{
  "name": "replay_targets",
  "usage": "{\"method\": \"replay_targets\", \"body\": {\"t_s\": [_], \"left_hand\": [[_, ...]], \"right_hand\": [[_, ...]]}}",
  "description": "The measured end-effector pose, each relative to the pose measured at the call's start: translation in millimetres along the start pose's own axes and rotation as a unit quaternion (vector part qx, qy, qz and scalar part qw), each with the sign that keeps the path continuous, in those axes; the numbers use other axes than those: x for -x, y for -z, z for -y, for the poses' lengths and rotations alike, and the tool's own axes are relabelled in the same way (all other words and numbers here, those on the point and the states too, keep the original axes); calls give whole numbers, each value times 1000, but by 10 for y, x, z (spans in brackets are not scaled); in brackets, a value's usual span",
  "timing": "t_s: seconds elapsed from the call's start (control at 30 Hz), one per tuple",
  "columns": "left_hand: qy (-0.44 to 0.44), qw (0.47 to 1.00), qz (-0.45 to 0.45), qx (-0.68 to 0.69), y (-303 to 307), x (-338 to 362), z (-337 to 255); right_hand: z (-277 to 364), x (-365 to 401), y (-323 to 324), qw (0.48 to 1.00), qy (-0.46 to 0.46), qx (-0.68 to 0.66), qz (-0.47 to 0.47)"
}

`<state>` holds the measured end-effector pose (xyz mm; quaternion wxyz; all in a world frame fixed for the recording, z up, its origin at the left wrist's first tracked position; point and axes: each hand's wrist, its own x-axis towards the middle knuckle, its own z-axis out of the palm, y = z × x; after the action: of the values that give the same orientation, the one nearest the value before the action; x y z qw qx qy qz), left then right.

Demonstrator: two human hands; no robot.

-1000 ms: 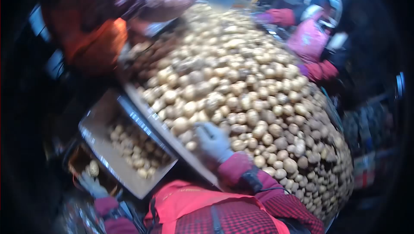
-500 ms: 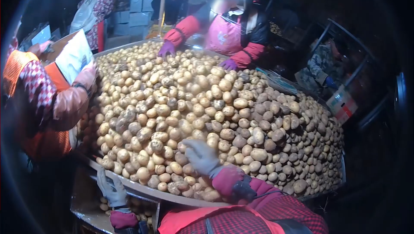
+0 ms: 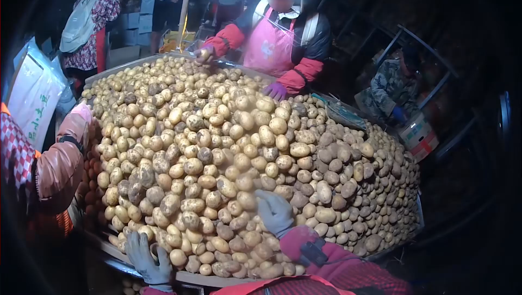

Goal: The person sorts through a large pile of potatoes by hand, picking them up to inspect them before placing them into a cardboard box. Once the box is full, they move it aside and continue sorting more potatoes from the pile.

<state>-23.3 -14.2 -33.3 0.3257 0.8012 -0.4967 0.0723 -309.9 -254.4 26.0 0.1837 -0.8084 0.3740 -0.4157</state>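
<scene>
- The person's gloved left hand [image 3: 145,258] has its fingers spread beside the near rim [image 3: 209,280], over the closest potatoes [image 3: 193,165].
- The gloved right hand [image 3: 274,212], well apart from the left, is among potatoes further in; whether its fingers grip one cannot be told.
- The potatoes lie in one broad heap behind the rim.
- At left, a co-worker's sleeve [image 3: 61,170] borders the potatoes.
- Across them stands a co-worker in a pink apron [image 3: 267,48].
- At far right, a person in camouflage [image 3: 383,86] handles a carton [image 3: 418,135].

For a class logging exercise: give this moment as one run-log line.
left hand: at near edge of potato pile; right hand: at potato pile; grips: unclear
</scene>
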Motion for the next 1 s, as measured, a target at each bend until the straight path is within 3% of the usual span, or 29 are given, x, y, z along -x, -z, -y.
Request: {"method": "replay_targets", "body": {"t_s": [0.63, 0.7, 0.77, 0.83, 0.87, 0.9, 0.97, 1.0], "left_hand": [[3, 1000, -4, -25, -126, 108, 109], [-11, 1000, -14, -24, -131, 83, 117], [-5, 1000, -19, 4, -71, 13, 21], [-4, 1000, -10, 5, -50, -21, -2], [-4, 1000, -2, 9, -38, -45, 0], [-6, 1000, 3, 16, -14, -86, -1], [-31, 999, -6, 17, 70, -250, -57], [-47, 999, -7, 19, 152, -396, -129]], "right_hand": [[-51, -8, -3, 1000, 15, 17, 11], [-149, 84, -69, 995, -89, -48, 19], [60, 11, -126, 953, -221, -208, 0], [299, -112, -122, 988, -75, -129, 31], [455, -189, -142, 985, -54, -151, 57], [596, -205, -197, 961, -119, -233, 82], [496, -197, -335, 970, -51, -209, 115], [528, -214, -333, 970, -70, -189, 133]]}}
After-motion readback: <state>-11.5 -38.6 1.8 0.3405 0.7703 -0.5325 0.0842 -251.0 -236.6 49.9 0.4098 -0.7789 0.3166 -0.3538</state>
